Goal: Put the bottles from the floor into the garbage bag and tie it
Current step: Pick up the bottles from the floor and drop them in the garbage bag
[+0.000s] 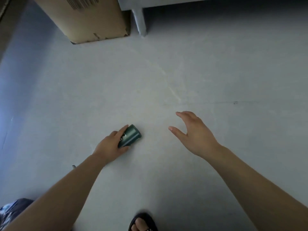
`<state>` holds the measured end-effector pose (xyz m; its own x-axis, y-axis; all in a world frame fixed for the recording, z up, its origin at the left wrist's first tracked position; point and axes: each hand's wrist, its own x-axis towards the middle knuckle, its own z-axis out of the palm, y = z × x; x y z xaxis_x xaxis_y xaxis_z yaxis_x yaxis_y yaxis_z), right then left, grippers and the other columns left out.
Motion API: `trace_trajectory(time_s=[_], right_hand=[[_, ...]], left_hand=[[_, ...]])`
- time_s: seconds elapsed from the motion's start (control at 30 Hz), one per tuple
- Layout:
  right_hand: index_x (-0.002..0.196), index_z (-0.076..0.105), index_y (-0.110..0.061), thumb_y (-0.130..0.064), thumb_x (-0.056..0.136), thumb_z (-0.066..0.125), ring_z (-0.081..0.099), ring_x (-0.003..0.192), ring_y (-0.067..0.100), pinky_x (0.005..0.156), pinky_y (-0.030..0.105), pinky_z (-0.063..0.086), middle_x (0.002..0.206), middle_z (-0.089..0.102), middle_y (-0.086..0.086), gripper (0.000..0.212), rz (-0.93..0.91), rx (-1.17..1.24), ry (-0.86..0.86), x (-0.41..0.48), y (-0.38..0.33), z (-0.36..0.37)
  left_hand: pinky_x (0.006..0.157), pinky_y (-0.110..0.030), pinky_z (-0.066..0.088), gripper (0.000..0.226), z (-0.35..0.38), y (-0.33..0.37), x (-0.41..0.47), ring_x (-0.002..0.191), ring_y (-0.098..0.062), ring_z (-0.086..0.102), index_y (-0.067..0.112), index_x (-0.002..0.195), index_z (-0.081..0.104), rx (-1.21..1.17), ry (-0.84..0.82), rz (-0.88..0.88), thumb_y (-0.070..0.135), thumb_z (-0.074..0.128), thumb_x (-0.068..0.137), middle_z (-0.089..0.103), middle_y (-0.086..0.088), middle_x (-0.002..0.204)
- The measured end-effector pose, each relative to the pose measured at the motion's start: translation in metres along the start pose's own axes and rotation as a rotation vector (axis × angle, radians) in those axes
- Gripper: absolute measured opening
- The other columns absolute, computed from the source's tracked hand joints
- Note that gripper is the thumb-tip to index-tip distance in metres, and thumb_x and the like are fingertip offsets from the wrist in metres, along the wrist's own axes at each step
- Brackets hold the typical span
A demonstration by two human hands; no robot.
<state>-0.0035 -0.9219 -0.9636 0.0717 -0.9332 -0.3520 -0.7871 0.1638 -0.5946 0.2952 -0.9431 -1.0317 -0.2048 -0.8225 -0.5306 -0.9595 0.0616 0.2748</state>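
Observation:
A dark green bottle with white lettering is gripped in my left hand, low over the grey floor near the middle of the view; its base end points up and to the right. My right hand hovers to the right of it, fingers spread, holding nothing. A dark, shiny piece of what looks like the garbage bag shows at the bottom left corner, mostly hidden behind my left forearm.
A tall cardboard box stands at the top left. A grey furniture leg and frame are at the top, with dark space beneath. My sandalled foot is at the bottom edge. Bare grey floor lies between.

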Motion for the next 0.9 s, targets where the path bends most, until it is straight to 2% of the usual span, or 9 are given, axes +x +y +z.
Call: trace_trajectory(time_s=[0.07, 0.13, 0.3, 0.47, 0.57, 0.67, 0.77, 0.9], right_hand=[[0.142, 0.032, -0.021, -0.054, 0.090, 0.043, 0.032, 0.135, 0.018, 0.109, 0.036, 0.031, 0.150, 0.032, 0.000, 0.063, 0.010, 0.025, 0.003, -0.007, -0.002, -0.006], [0.142, 0.033, -0.021, -0.054, 0.090, 0.043, 0.032, 0.135, 0.018, 0.109, 0.035, 0.032, 0.150, 0.032, 0.000, 0.063, 0.020, 0.042, 0.015, -0.014, -0.006, -0.023], [0.140, 0.036, -0.018, -0.052, 0.090, 0.046, 0.035, 0.134, 0.021, 0.107, 0.035, 0.033, 0.148, 0.035, 0.003, 0.062, 0.066, 0.147, 0.085, -0.055, -0.039, -0.108], [0.140, 0.036, -0.019, -0.051, 0.089, 0.047, 0.035, 0.134, 0.019, 0.108, 0.032, 0.031, 0.148, 0.035, 0.003, 0.061, 0.157, 0.265, 0.166, -0.140, -0.076, -0.258], [0.140, 0.036, -0.020, -0.050, 0.089, 0.047, 0.036, 0.133, 0.017, 0.106, 0.030, 0.032, 0.148, 0.035, 0.000, 0.060, 0.224, 0.312, 0.240, -0.209, -0.089, -0.366], [0.139, 0.036, -0.022, -0.050, 0.089, 0.049, 0.035, 0.133, 0.014, 0.106, 0.027, 0.032, 0.147, 0.036, -0.002, 0.059, 0.296, 0.346, 0.325, -0.284, -0.088, -0.468], [0.139, 0.037, -0.025, -0.052, 0.087, 0.047, 0.036, 0.131, 0.011, 0.101, 0.020, 0.027, 0.145, 0.038, -0.005, 0.059, 0.374, 0.402, 0.436, -0.346, -0.070, -0.548], [0.137, 0.039, -0.025, -0.053, 0.086, 0.047, 0.038, 0.129, 0.009, 0.099, 0.017, 0.026, 0.142, 0.041, -0.006, 0.059, 0.465, 0.458, 0.582, -0.398, -0.017, -0.617]], left_hand=[[0.078, -0.036, 0.048, 0.084, -0.006, 0.003, -0.004, 0.096, -0.026, 0.056, 0.037, 0.147, -0.001, 0.048, 0.029, 0.009, 0.044, 0.056, 0.086, 0.050, -0.007, 0.122], [0.074, -0.036, 0.047, 0.083, -0.029, 0.022, -0.009, 0.093, -0.028, 0.056, 0.037, 0.147, -0.003, -0.003, 0.105, -0.007, 0.047, 0.053, 0.087, 0.050, -0.010, 0.122], [0.067, -0.031, 0.038, 0.083, -0.138, 0.126, -0.048, 0.082, -0.019, 0.050, 0.042, 0.145, -0.008, -0.087, 0.203, 0.110, 0.053, 0.049, 0.086, 0.050, -0.009, 0.115], [0.066, -0.030, 0.039, 0.076, -0.266, 0.276, -0.126, 0.080, -0.017, 0.049, 0.050, 0.138, -0.017, -0.059, 0.170, 0.323, 0.055, 0.040, 0.088, 0.051, -0.009, 0.115], [0.066, -0.030, 0.040, 0.074, -0.336, 0.379, -0.175, 0.081, -0.018, 0.049, 0.051, 0.139, -0.014, -0.028, 0.111, 0.442, 0.057, 0.038, 0.088, 0.052, -0.008, 0.115], [0.064, -0.030, 0.039, 0.072, -0.391, 0.488, -0.217, 0.079, -0.017, 0.050, 0.056, 0.138, -0.012, 0.012, 0.067, 0.575, 0.061, 0.037, 0.086, 0.050, -0.001, 0.106], [0.063, -0.029, 0.038, 0.070, -0.415, 0.592, -0.244, 0.078, -0.015, 0.050, 0.058, 0.137, -0.012, 0.022, 0.050, 0.647, 0.063, 0.036, 0.085, 0.043, 0.005, 0.100], [0.069, -0.028, 0.038, 0.070, -0.396, 0.708, -0.247, 0.082, -0.016, 0.051, 0.062, 0.129, -0.019, -0.023, 0.030, 0.624, 0.060, 0.037, 0.087, 0.046, 0.001, 0.103]])
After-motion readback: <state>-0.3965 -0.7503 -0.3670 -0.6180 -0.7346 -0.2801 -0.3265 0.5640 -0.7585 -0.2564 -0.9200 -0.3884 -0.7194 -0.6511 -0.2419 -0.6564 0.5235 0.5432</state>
